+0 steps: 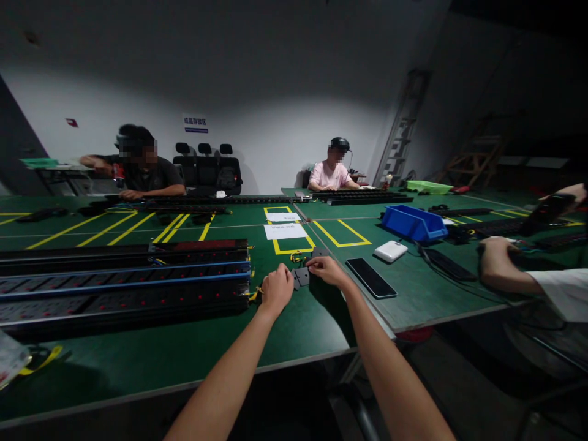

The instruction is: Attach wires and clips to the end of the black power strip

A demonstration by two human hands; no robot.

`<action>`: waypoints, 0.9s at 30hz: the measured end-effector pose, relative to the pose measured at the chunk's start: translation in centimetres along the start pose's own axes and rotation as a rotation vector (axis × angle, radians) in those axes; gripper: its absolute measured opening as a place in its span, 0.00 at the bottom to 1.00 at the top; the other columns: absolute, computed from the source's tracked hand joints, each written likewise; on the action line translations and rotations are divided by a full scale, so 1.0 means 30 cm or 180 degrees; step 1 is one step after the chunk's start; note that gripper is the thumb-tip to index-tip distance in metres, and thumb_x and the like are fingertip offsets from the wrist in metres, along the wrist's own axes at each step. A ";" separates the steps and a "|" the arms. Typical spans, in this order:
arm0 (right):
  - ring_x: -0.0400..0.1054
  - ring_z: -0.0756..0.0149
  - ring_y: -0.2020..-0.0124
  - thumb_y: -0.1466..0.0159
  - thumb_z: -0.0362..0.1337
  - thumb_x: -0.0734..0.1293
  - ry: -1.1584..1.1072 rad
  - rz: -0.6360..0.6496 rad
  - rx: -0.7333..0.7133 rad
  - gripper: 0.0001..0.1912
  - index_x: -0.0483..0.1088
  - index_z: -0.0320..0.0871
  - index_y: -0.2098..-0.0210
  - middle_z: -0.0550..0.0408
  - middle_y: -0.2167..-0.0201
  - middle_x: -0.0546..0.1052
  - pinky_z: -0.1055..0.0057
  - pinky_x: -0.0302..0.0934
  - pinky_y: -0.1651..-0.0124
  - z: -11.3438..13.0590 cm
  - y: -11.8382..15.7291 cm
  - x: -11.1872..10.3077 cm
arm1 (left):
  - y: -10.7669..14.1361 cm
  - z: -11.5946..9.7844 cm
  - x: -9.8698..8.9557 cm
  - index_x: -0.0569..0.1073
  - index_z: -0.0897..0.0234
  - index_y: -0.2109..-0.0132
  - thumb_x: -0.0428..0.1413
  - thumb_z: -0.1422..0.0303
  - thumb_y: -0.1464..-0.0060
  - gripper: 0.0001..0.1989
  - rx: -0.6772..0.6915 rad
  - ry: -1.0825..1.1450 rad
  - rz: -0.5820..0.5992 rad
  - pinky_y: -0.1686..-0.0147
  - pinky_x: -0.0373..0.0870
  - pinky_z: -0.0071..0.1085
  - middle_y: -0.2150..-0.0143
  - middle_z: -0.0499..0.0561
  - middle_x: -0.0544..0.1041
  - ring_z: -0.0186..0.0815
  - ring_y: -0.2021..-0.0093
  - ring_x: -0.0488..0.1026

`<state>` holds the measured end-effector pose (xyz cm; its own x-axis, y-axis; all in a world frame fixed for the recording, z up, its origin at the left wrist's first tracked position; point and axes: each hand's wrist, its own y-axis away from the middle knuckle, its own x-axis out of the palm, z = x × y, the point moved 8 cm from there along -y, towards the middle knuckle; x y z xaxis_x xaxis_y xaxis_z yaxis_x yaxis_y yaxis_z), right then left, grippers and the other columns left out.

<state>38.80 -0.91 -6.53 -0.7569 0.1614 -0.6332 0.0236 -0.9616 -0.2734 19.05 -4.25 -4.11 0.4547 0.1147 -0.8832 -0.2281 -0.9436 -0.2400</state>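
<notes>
Over the green table, my left hand has its fingers curled at the left side of a small dark grey plate with small holes. At the plate's upper right, my right hand pinches the edge between thumb and fingers. Just beyond lies another dark grey piece, partly hidden by my right hand. A yellow-green wire curls behind the plate. To the left of my left hand are the ends of several long black strips with red dots, with yellow wire ends sticking out.
To the right lie a phone, a white power bank and a blue bin. White paper sheets lie ahead within yellow tape. Two people sit across the table; another person's arm reaches in at right.
</notes>
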 end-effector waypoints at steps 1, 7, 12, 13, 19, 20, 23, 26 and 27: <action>0.71 0.63 0.70 0.43 0.38 0.68 -0.0012 0.0007 -0.0010 0.12 0.81 0.40 0.62 0.51 0.71 0.80 0.72 0.62 0.68 0.000 0.000 0.001 | 0.000 -0.001 -0.001 0.71 0.60 0.56 0.44 0.66 0.34 0.11 0.0000 0.0019 0.0007 0.61 0.67 0.34 0.61 0.56 0.80 0.43 0.60 0.78; 0.70 0.64 0.71 0.43 0.46 0.69 -0.0037 0.0083 -0.0029 0.18 0.79 0.39 0.61 0.51 0.71 0.79 0.73 0.60 0.69 -0.009 -0.001 0.012 | 0.002 -0.008 -0.001 0.71 0.59 0.50 0.48 0.64 0.38 0.13 0.0065 0.0133 -0.0029 0.56 0.67 0.34 0.56 0.56 0.79 0.43 0.55 0.75; 0.69 0.65 0.71 0.43 0.45 0.69 0.0231 -0.0122 0.0030 0.16 0.79 0.40 0.61 0.53 0.72 0.78 0.72 0.59 0.68 -0.011 -0.001 -0.008 | 0.013 -0.027 -0.002 0.71 0.57 0.44 0.56 0.56 0.44 0.22 0.0406 0.0122 -0.0157 0.48 0.66 0.37 0.47 0.56 0.73 0.46 0.46 0.69; 0.68 0.66 0.72 0.43 0.45 0.69 0.0299 -0.0171 0.0061 0.16 0.79 0.41 0.61 0.54 0.73 0.77 0.72 0.59 0.69 -0.013 0.000 -0.015 | 0.014 -0.031 0.002 0.71 0.56 0.43 0.56 0.56 0.45 0.23 0.0476 0.0141 -0.0112 0.47 0.65 0.38 0.45 0.56 0.72 0.46 0.45 0.68; 0.69 0.66 0.72 0.42 0.42 0.68 0.0597 -0.0345 0.0296 0.13 0.79 0.42 0.63 0.56 0.75 0.76 0.72 0.58 0.69 -0.038 0.005 -0.047 | 0.016 -0.028 0.009 0.69 0.58 0.40 0.55 0.53 0.43 0.26 0.0390 0.0045 -0.0046 0.45 0.63 0.42 0.45 0.58 0.74 0.48 0.44 0.66; 0.69 0.65 0.72 0.42 0.42 0.68 0.0600 -0.0350 0.0320 0.12 0.79 0.42 0.63 0.55 0.75 0.76 0.72 0.58 0.68 -0.042 0.006 -0.049 | 0.016 -0.025 0.002 0.70 0.59 0.41 0.55 0.51 0.43 0.27 0.0324 -0.0004 -0.0136 0.46 0.63 0.42 0.46 0.59 0.73 0.49 0.44 0.65; 0.70 0.65 0.71 0.42 0.42 0.68 0.0612 -0.0345 0.0386 0.12 0.79 0.42 0.63 0.55 0.74 0.76 0.72 0.58 0.68 -0.053 0.005 -0.049 | 0.012 -0.021 -0.008 0.70 0.62 0.43 0.53 0.56 0.42 0.24 0.0233 0.0055 -0.0297 0.45 0.63 0.42 0.45 0.61 0.72 0.49 0.43 0.66; 0.70 0.65 0.71 0.42 0.42 0.68 0.0646 -0.0334 0.0400 0.12 0.78 0.42 0.63 0.54 0.73 0.77 0.72 0.58 0.69 -0.056 0.004 -0.047 | 0.000 -0.014 0.007 0.70 0.64 0.45 0.53 0.67 0.44 0.19 0.0240 0.0300 -0.0160 0.45 0.64 0.39 0.47 0.58 0.74 0.45 0.46 0.69; 0.70 0.65 0.71 0.42 0.42 0.68 0.0655 -0.0336 0.0390 0.12 0.78 0.42 0.63 0.54 0.73 0.77 0.72 0.58 0.69 -0.056 0.004 -0.046 | -0.004 -0.012 0.013 0.71 0.64 0.46 0.53 0.69 0.45 0.19 0.0262 0.0351 -0.0116 0.45 0.65 0.38 0.48 0.58 0.75 0.44 0.47 0.69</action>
<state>40.94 -0.88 -6.88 -0.6019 0.2920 -0.7433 -0.1372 -0.9547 -0.2640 19.55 -4.21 -4.28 0.5548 0.1092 -0.8248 -0.2776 -0.9102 -0.3072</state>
